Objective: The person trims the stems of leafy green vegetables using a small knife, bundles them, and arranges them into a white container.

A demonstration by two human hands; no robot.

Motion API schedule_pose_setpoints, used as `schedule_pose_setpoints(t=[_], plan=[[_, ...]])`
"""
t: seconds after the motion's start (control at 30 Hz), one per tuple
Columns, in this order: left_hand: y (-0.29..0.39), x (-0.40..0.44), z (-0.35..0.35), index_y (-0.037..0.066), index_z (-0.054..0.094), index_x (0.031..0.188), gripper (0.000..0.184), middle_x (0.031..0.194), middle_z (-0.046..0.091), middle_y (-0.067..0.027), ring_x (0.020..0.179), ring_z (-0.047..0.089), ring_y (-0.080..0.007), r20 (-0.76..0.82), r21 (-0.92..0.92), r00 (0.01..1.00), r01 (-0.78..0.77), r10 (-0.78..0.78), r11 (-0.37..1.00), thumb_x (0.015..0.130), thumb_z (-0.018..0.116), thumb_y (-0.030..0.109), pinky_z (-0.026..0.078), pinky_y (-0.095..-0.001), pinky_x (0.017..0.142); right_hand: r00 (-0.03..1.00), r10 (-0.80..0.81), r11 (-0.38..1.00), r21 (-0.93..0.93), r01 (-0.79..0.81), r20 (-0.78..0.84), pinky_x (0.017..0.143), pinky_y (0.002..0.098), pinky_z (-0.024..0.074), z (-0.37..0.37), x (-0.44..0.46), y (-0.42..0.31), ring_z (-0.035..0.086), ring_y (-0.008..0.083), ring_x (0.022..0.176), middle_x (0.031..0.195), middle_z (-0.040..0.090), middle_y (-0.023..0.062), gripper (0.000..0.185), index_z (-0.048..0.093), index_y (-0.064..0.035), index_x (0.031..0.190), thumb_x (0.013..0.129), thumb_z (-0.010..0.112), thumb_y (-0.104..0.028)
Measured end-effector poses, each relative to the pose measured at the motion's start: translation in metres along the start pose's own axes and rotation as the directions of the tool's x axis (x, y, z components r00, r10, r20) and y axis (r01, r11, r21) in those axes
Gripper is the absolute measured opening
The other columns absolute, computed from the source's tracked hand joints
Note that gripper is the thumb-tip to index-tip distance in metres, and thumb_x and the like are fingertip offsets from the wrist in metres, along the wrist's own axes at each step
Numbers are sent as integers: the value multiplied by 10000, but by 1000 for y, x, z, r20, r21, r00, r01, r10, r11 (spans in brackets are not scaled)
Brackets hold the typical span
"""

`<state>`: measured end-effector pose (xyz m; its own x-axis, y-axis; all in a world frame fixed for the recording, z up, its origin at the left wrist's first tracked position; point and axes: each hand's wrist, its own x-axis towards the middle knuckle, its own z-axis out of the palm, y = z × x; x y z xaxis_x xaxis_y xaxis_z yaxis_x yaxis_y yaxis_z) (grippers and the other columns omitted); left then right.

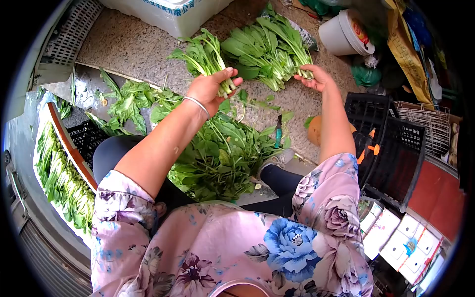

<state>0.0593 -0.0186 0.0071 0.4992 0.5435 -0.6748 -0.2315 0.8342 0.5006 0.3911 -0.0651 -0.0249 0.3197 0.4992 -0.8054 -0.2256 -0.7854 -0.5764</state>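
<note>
My left hand [209, 89] is wrapped round a small bunch of leafy greens [204, 53], stems toward my palm and leaves pointing away. To the right, my right hand [319, 78] has its fingers closed on the pale stem ends of more greens, at the edge of a larger heap of leafy greens [260, 47] on the stone slab. Below my hands, between my legs, is a big pile of loose leaves [213, 158]. A knife [278, 131] with a teal handle and dark blade lies at that pile's right side.
A white foam box [170, 17] stands at the back, a white bucket [344, 33] at back right. Black crates [391, 148] are on my right. Bundled greens fill a container [64, 173] on my left. Scattered leaves [131, 101] lie on the ground.
</note>
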Motion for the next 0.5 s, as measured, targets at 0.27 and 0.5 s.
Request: schedule_pose_setpoints(t=[0.27,0.5], plan=[[0,-2,-1,48,541,943,133,927,592,-34,879,601,-171,-11,3,1000,12,-12,1000,872,517,158,449,-318,774,998,51,931,360,-63,41,399,155,353,21,22,37,547,78,577,844,600,47,300,517,-103,952,735,700,-201],[1,3,4,-22,526,989,190,967,592,-115,904,593,-219,79,-45,997,-11,14,999,843,544,97,483,-344,748,868,-418,640,765,70,270,477,204,363,62,-20,41,475,108,636,782,521,50,210,528,-46,966,798,619,-132]])
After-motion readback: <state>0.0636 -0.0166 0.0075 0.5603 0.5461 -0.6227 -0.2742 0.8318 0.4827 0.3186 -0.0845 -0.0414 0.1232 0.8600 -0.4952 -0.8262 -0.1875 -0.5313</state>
